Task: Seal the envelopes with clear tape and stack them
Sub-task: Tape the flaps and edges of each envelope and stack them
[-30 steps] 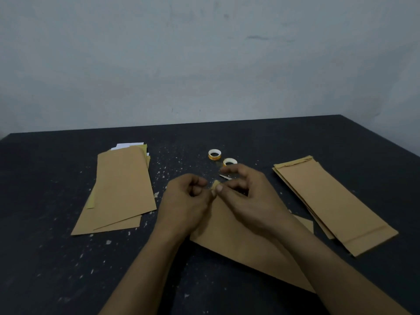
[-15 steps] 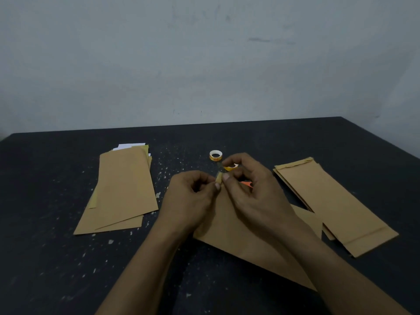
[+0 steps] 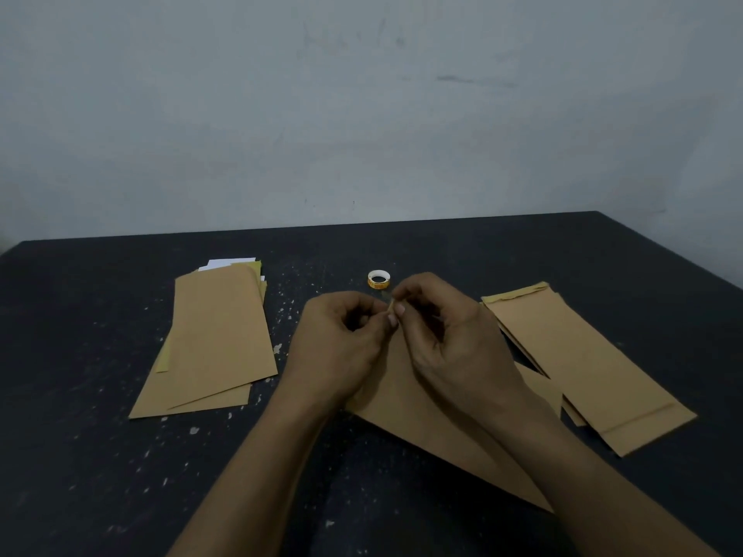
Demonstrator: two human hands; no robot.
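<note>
Grips of left hand [image 3: 341, 347], right hand [image 3: 446, 335] pinch tan strip [image 3: 390, 305] over speckled black table [image 3: 100, 476], grey wall [image 3: 362, 114] behind.

We can read no text, label or number anywhere: the small tape roll [image 3: 378, 279] on the dark table [image 3: 522, 255] bears orange-yellow print around its ring (too small and blurred for us), and the brown envelopes [image 3: 217, 335] show us plain faces
</note>
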